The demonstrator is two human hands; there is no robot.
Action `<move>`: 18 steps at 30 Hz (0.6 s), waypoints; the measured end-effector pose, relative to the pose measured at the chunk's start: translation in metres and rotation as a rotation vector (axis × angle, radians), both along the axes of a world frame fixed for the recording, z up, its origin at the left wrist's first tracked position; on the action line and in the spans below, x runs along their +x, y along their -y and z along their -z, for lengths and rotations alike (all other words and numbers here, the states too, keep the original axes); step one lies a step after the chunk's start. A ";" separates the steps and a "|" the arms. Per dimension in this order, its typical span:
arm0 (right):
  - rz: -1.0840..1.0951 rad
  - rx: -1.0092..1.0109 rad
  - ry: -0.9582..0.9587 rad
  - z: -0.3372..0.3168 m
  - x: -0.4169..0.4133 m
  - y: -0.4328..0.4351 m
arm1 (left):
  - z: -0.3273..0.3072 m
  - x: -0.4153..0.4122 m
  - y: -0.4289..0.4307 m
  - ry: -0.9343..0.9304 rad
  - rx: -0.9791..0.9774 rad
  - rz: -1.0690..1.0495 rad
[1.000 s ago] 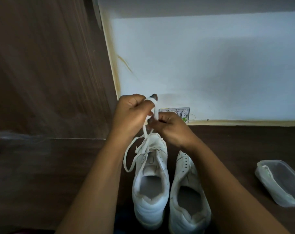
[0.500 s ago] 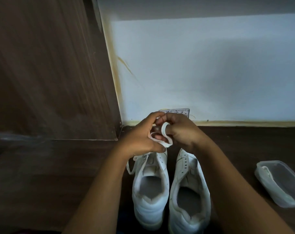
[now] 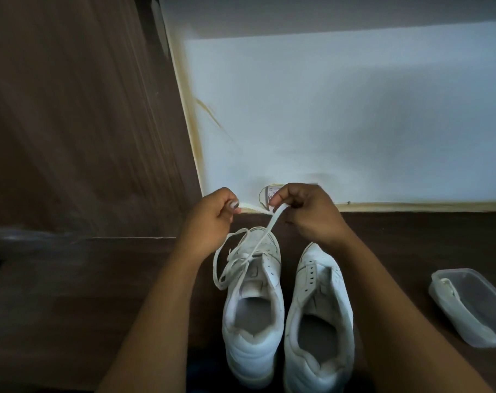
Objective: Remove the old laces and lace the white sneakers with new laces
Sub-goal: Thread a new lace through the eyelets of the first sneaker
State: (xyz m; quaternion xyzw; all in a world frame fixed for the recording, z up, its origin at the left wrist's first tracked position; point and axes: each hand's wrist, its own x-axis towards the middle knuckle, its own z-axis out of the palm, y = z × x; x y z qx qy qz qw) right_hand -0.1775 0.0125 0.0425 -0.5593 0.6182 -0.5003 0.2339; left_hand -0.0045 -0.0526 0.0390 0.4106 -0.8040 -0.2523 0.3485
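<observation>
Two white sneakers stand side by side on the dark wooden surface (image 3: 71, 293), toes away from me. The left sneaker (image 3: 252, 302) has a white lace (image 3: 258, 242) threaded near its toe, with a loose loop hanging off its left side. The right sneaker (image 3: 319, 313) shows bare eyelets. Above the left shoe's toe, my left hand (image 3: 212, 214) pinches one end of the lace. My right hand (image 3: 306, 211) pinches the same lace a short way along, and the strand runs taut from it down to the shoe.
A clear plastic container (image 3: 474, 304) with a pale lace inside sits at the right. A white wall (image 3: 340, 123) rises behind the shoes, with a small wall plate (image 3: 269, 194) at its base. A brown wooden panel (image 3: 71, 123) stands at the left.
My hands, close together half a second ago with the lace looped between them, have drawn apart. The lace is now stretched between them above the left shoe.
</observation>
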 end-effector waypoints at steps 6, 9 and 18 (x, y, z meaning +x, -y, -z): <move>-0.195 0.073 0.154 -0.009 -0.004 -0.009 | 0.001 0.016 0.011 0.240 -0.114 -0.363; -0.330 0.291 0.036 -0.004 0.006 -0.008 | -0.002 0.008 0.011 -0.444 0.270 -0.231; -0.165 0.597 -0.633 0.003 0.040 -0.007 | -0.009 0.007 -0.002 -0.492 0.371 0.046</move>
